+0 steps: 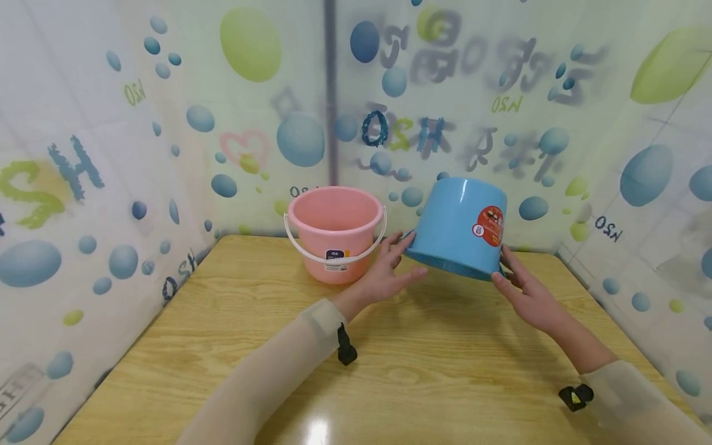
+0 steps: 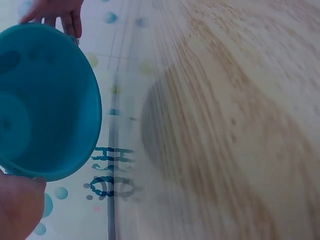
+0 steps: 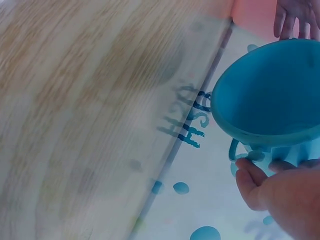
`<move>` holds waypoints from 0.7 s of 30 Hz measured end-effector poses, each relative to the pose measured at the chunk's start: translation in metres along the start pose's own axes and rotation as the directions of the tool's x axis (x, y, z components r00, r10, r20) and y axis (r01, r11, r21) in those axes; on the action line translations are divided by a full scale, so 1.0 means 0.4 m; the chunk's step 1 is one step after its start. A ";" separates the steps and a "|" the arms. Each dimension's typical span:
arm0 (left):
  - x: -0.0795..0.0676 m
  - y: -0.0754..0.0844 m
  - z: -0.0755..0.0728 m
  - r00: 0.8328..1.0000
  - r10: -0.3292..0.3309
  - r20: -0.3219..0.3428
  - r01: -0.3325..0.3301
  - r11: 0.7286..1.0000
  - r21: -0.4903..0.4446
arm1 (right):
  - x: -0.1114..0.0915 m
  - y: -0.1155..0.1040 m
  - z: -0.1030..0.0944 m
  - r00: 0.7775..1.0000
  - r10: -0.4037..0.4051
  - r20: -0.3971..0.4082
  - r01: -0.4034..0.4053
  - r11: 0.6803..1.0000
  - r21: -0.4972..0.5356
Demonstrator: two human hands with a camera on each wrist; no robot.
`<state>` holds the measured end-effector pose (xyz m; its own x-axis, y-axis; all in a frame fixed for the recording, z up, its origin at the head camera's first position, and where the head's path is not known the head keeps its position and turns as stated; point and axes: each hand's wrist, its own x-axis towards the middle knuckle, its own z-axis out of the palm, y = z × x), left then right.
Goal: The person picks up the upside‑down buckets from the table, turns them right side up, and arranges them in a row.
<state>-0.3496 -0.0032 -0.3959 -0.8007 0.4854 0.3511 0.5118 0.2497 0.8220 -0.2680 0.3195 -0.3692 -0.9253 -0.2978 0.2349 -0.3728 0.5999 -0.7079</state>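
A blue bucket [image 1: 458, 222] with a red oval label is held mouth-down and tilted above the table, between two hands. My left hand [image 1: 384, 272] holds the rim on its left side, with the thumb stretched out below. On the opposite side my right hand [image 1: 531, 300] grips the rim, thumb in front and fingers behind. The right wrist view shows the right thumb and fingers by a small loop [image 3: 234, 150] under the rim. The bucket's hollow inside [image 2: 55, 100] faces the left wrist camera. A pink bucket [image 1: 334, 238] stands upright left of the blue one.
The pink bucket has a white handle [image 1: 334, 259] hanging down across its front. A wood-grain table [image 1: 400, 377] carries it. Patterned curtains [image 1: 250, 123] with ovals and lettering surround the table at the back and both sides.
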 end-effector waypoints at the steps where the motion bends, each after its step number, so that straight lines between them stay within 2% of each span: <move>1: 0.000 0.001 0.001 1.000 0.010 0.002 -0.010 1.000 -0.008 | 0.000 -0.001 -0.001 1.000 -0.002 -0.004 0.002 1.000 0.001; 8: 0.002 0.016 -0.007 0.999 0.031 0.012 -0.031 0.999 0.028 | -0.003 -0.006 -0.012 0.999 0.007 -0.041 -0.007 1.000 -0.007; 14: 0.007 0.028 -0.030 0.997 0.066 0.038 -0.068 0.996 0.053 | -0.004 -0.010 -0.020 0.999 -0.001 -0.051 0.004 0.999 0.048; 21: 0.013 0.035 -0.052 0.995 0.071 0.063 -0.075 0.996 0.057 | 0.004 -0.021 -0.029 0.996 0.026 -0.090 -0.028 0.999 -0.017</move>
<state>-0.3531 -0.0145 -0.3733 -0.7407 0.5541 0.3799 0.5874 0.2597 0.7665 -0.2670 0.3227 -0.3550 -0.9372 -0.2138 0.2755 -0.3481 0.6206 -0.7026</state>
